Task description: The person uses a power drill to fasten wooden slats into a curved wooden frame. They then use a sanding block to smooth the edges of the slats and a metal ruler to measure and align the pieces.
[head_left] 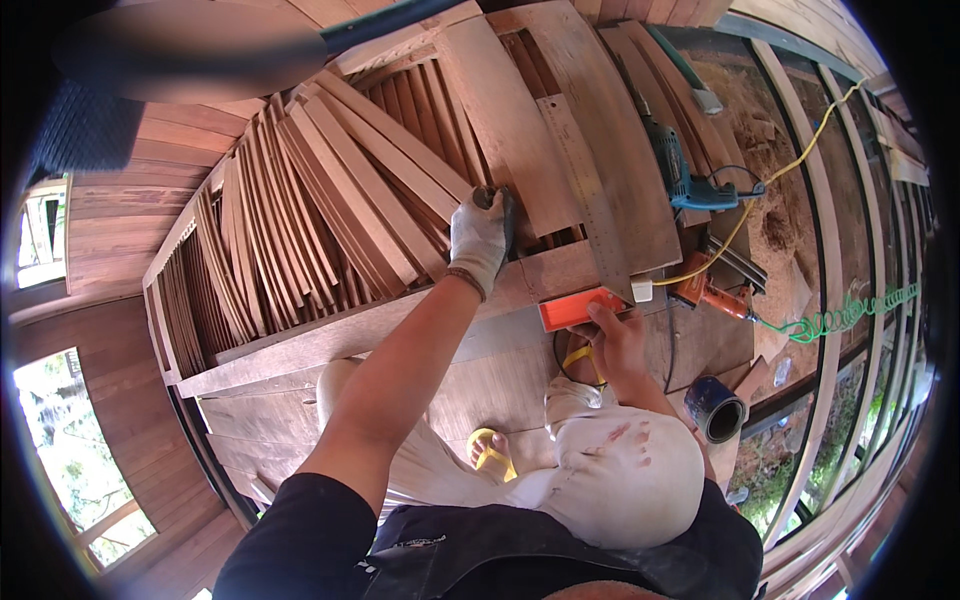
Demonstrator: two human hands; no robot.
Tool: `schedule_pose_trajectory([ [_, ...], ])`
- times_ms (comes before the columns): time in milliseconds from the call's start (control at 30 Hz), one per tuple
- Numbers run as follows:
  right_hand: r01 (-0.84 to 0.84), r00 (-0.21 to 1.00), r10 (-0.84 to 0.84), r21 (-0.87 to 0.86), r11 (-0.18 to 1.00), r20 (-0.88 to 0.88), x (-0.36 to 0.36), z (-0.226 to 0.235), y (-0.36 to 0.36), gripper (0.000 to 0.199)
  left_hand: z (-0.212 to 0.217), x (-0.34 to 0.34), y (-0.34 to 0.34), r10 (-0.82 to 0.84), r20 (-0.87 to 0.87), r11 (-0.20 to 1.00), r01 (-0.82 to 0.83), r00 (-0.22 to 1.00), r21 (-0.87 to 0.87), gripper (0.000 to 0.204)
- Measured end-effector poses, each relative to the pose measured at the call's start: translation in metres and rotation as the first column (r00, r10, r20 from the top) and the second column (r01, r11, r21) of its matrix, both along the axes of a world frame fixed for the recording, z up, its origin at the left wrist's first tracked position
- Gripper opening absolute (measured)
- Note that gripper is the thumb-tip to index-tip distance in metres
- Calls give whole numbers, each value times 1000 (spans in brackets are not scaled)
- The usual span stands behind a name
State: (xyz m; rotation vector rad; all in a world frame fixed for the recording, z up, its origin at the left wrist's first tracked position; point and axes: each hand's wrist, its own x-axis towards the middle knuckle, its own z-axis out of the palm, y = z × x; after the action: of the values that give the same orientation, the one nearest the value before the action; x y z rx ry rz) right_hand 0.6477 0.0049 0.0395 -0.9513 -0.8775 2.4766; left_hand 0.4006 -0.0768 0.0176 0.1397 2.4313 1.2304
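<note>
A: Top of the picture and we're looking down on a big wooden frame (330, 335) laid flat, packed with reddish wooden slats (330, 200) fanned out and leaning over one another across its left and middle.

B: Broad boards (560, 130) to the right of those slats, and a long metal ruler (590, 195) lying on one of them, running down toward the frame's near rail.

A: Now the hands. The left hand (480, 235), in a pale work glove, is stretched out over the slats, fingers curled down on the end of one just left of the boards. Closed around it or only pressing on it, I can't tell from here.

B: And the right hand (615, 345), bare, sits nearer the body. It has an orange block (580, 308) pinched, thumb on top and fingers beneath, right at the near edge of the frame and touching the bottom end of the ruler.

A: Off to the right, a blue power drill (680, 175) resting on the boards, a yellow cord (790, 165) trailing away from that area, and an orange tool (710, 292) beside a coiled green hose (840, 315).

B: Lower right, a dark blue can (715, 408) tipped on its side on the floor, open mouth facing us.

A: And smallest of all, a foot in a yellow sandal (492, 455) between the person's knees.
</note>
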Motion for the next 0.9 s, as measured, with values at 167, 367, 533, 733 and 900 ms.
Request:
schedule_pose_trajectory([
  [167,-18,997,20,27,999,-69,10,4,9,20,18,5,2,29,-74,1000,-29,997,-1,30],
  [367,251,965,-233,163,954,-124,14,6,48,20,14,13,1,83,-156,992,-68,984,103,28],
  [533,379,925,-365,225,898,-102,28,12,61,21,38,39,-51,-186,-414,979,204,891,0,41],
  [733,391,920,-385,245,887,-74,48,7,63,21,59,80,-100,-645,-549,763,477,532,-435,73],
  [900,247,969,-239,305,920,-64,26,-8,83,21,57,86,-89,-721,-392,660,396,571,-638,95],
])
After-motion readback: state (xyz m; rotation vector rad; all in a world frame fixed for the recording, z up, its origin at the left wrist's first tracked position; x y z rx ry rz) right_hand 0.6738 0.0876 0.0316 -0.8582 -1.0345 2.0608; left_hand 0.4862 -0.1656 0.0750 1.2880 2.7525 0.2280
